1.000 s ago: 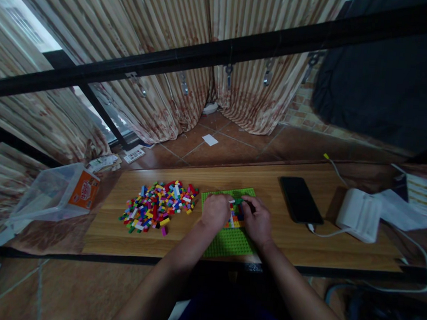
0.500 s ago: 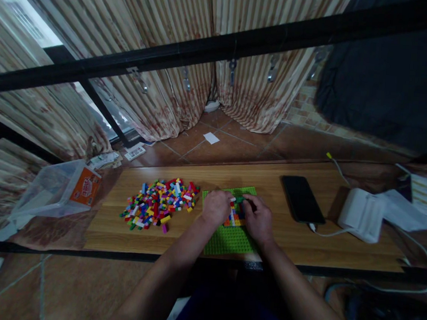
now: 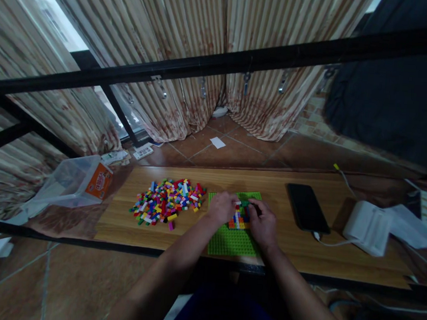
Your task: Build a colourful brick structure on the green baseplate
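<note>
A green studded baseplate (image 3: 232, 243) lies on the wooden board in front of me. Near its middle sits a patch of coloured toy bricks (image 3: 238, 223), orange, yellow, blue and white along the near side. My left hand (image 3: 222, 206) is closed at the left of the patch, its fingertips by a small white and red piece. On the other side my right hand (image 3: 264, 222) has thumb and fingers pinched together at the patch's upper right, beside a green brick (image 3: 245, 203). What either hand grips is too small and partly covered by fingers.
A loose heap of small coloured bricks (image 3: 169, 201) lies to the left. Beyond it stands a clear plastic box (image 3: 75, 181) with an orange label. To the right are a black phone (image 3: 308, 208) on a cable and a white device (image 3: 368, 226). A dark metal bar (image 3: 206, 66) crosses above.
The whole view has shifted, so the scene sits a little further right. Both hands stay at the brick patch; slightly more of its bricks shows between them.
</note>
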The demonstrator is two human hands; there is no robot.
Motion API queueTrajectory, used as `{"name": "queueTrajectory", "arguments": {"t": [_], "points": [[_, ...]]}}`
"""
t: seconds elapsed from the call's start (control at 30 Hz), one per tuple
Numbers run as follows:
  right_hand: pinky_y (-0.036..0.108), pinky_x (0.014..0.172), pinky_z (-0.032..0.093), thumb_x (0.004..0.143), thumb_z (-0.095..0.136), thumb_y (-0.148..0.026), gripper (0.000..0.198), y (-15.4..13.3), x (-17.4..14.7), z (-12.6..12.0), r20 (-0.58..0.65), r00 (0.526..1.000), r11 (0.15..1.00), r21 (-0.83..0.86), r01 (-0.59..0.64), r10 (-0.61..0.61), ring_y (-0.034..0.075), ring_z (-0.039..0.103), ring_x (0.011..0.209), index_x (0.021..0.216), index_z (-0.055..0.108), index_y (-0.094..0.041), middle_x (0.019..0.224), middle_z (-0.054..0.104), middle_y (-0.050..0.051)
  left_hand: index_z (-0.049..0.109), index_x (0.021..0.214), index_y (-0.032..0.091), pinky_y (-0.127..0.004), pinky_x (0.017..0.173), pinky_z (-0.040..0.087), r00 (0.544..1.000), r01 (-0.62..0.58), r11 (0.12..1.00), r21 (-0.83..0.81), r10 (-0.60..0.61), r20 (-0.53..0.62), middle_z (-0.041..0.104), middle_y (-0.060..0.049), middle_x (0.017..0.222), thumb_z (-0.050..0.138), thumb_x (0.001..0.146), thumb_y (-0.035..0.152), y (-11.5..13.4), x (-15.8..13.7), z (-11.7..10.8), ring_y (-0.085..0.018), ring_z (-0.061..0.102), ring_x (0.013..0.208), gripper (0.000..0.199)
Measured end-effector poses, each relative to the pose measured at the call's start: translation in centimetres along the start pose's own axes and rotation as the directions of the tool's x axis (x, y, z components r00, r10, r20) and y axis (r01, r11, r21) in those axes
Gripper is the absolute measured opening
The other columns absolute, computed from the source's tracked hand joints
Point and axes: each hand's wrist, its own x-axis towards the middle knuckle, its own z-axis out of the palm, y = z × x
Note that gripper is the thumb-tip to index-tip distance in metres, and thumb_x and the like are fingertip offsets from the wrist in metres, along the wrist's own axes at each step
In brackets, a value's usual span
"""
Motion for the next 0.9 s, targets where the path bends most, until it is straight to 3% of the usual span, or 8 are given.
{"name": "queueTrajectory", "arguments": {"t": [0.2, 0.43, 0.7, 0.9], "points": [[0.040, 0.086, 0.050, 0.087, 0.049, -0.038, 0.031, 0.4, 0.0, 0.0, 0.003, 1.000, 1.000, 0.002, 0.011, -0.011, 0.023, 0.064, 0.093, 0.100, 0.069, -0.019, 0.101, 0.069, 0.010, 0.067, 0.116, 0.020, -0.030, 0.100, 0.050, 0.966, -0.057, 0.966, -0.254, -0.010, -0.257, 0.071, -0.005, 0.117, 0.048, 0.089, 0.012, -1.9, -3.0, 0.7, -0.017, 0.067, 0.108, 0.034], [0.040, 0.084, 0.050, 0.087, 0.049, -0.040, 0.031, 0.4, -0.1, -0.2, 0.003, 1.000, 1.000, -0.018, 0.022, -0.022, 0.023, 0.064, 0.090, 0.099, 0.070, -0.019, 0.099, 0.069, 0.010, 0.070, 0.105, 0.019, -0.032, 0.091, 0.054, 0.883, -0.102, 0.917, -0.386, -0.096, -0.460, 0.074, -0.006, 0.105, 0.051, 0.090, 0.018, -7.0, -8.3, -1.3, -0.018, 0.069, 0.098, 0.024], [0.038, 0.079, 0.050, 0.086, 0.051, -0.044, 0.035, 0.9, -0.3, -0.3, 0.005, 1.000, 0.999, -0.033, 0.000, 0.000, 0.022, 0.064, 0.086, 0.100, 0.070, -0.018, 0.097, 0.069, 0.009, 0.070, 0.098, 0.018, -0.030, 0.080, 0.053, 0.735, 0.201, 0.934, -0.295, -0.343, -0.584, 0.074, -0.007, 0.095, 0.053, 0.086, 0.018, -13.7, -13.9, -2.8, -0.019, 0.069, 0.088, 0.021], [0.039, 0.080, 0.050, 0.085, 0.051, -0.046, 0.037, 0.9, -0.4, -0.4, 0.006, 1.000, 0.997, -0.077, -0.024, 0.025, 0.023, 0.064, 0.084, 0.101, 0.071, -0.018, 0.097, 0.068, 0.009, 0.069, 0.103, 0.018, -0.027, 0.076, 0.052, 0.728, 0.335, 0.908, -0.249, -0.418, -0.544, 0.069, -0.005, 0.092, 0.059, 0.083, 0.021, -14.4, -15.4, -2.1, -0.016, 0.065, 0.082, 0.023]]}}
